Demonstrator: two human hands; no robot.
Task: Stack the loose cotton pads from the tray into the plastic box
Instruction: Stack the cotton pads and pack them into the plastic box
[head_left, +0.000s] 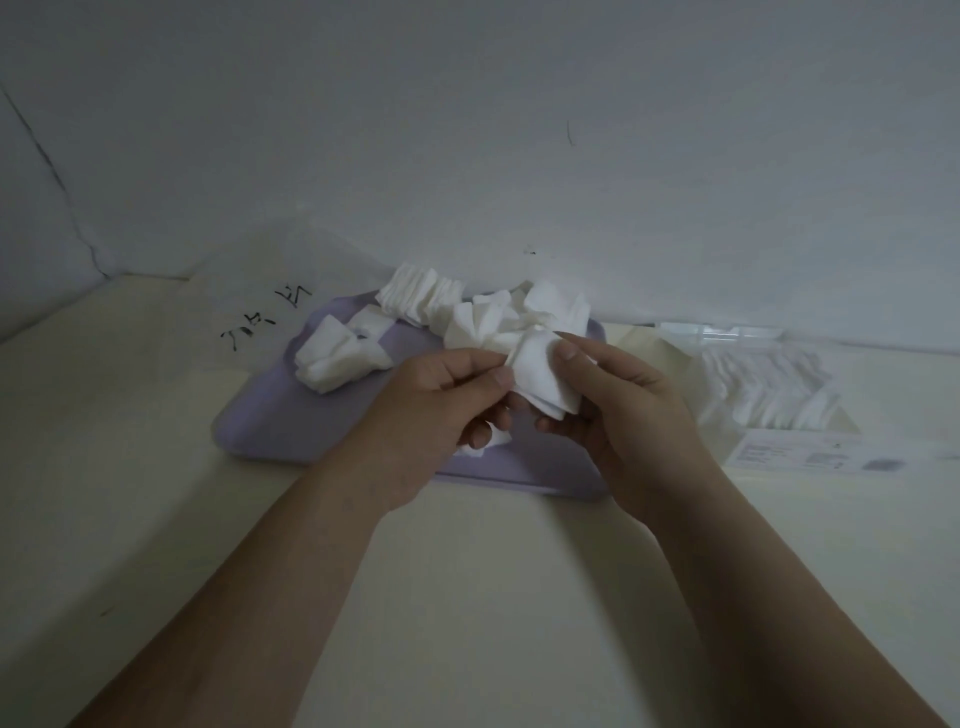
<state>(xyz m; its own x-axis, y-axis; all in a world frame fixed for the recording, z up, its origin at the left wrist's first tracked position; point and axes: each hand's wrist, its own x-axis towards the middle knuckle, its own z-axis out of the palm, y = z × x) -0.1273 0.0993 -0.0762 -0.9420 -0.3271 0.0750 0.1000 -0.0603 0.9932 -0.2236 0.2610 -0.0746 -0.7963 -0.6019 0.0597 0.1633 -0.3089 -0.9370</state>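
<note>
A lilac tray (270, 421) lies on the table with several loose white cotton pads (337, 358) heaped along its far side. Over the tray's middle, my left hand (436, 410) and my right hand (613, 410) together hold a small bundle of cotton pads (540, 374). Both thumbs press on its top. One more pad (485, 448) sticks out under my left fingers. To the right stands the clear plastic box (810, 441), open, with rows of pads (763, 395) stacked inside.
A pale table (467, 597) runs up to a grey-white wall (467, 130). Black handwriting (265, 319) marks the surface left of the tray. The box's clear lid (722, 332) lies behind it against the wall.
</note>
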